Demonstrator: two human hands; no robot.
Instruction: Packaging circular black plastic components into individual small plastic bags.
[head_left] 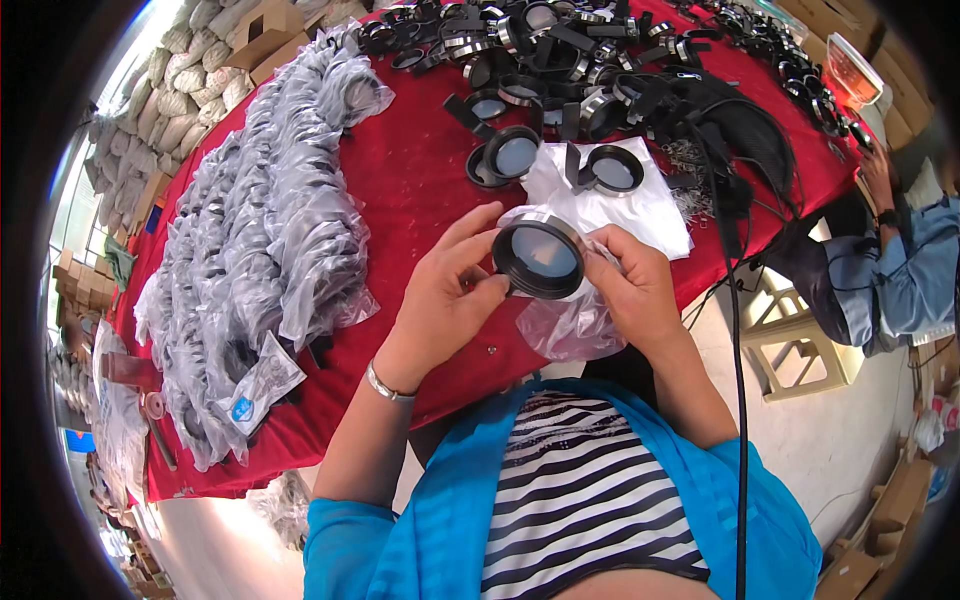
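Both left hand (450, 290) and right hand (635, 285) pinch a lens (541, 257) over the near edge of the table (405, 190); I judge this checking; bagging next likely needs one freed.

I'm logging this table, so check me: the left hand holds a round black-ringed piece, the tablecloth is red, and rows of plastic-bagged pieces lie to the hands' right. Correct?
One slip: the head view shows the plastic-bagged pieces to the left of the hands, not the right. The left hand does hold the black-ringed piece, and the tablecloth is red.
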